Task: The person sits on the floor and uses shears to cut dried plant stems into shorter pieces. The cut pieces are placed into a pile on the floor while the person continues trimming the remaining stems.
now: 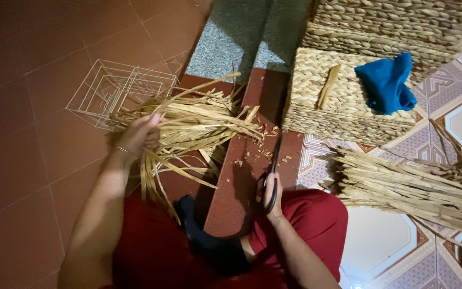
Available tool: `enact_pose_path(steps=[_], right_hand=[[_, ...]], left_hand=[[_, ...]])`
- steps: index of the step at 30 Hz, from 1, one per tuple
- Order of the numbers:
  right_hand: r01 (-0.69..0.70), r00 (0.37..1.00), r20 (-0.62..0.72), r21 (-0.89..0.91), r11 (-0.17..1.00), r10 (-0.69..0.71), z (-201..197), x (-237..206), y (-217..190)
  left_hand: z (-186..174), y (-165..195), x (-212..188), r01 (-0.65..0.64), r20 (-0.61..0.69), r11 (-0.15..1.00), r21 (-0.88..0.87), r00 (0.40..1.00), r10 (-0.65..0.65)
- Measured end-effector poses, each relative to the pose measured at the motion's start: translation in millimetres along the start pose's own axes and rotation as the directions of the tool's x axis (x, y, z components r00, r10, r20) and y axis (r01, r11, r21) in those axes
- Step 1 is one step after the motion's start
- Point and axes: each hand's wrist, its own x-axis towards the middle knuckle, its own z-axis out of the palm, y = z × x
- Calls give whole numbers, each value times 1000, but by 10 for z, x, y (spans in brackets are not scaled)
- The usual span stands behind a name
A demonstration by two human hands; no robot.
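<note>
Gripping a bundle of dried straw strips (188, 126) at its left end, the left hand (137, 134) points its long axis rightward toward black-handled scissors (272, 171), which the nearer right hand (271, 199) holds with fingers closed through the handles, just right of the trimmed tips.

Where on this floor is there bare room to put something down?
Bare: the red tiles left of the wire frame and left hand, and the white tile below the straw pile. Crowded: the step with clippings, scissors and right hand; baskets fill the top right.
</note>
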Motion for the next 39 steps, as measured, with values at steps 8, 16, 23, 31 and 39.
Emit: enact_pose_path(steps=[8, 16, 23, 31, 39], right_hand=[[171, 931, 359, -246, 954, -74, 46, -63, 263], [178, 927, 370, -274, 945, -67, 196, 45, 174], [329, 906, 369, -314, 891, -205, 273, 68, 135], [290, 925, 318, -240, 926, -208, 253, 41, 242], [225, 974, 174, -795, 564, -144, 227, 100, 66]], left_hand=[[42, 18, 53, 2, 26, 999, 55, 1000, -4], [-36, -173, 220, -25, 48, 998, 56, 999, 22], [-81, -250, 278, -6, 60, 999, 49, 998, 3], [-16, -187, 245, 26, 38, 988, 155, 999, -32], [30, -108, 166, -1, -113, 990, 139, 993, 17]])
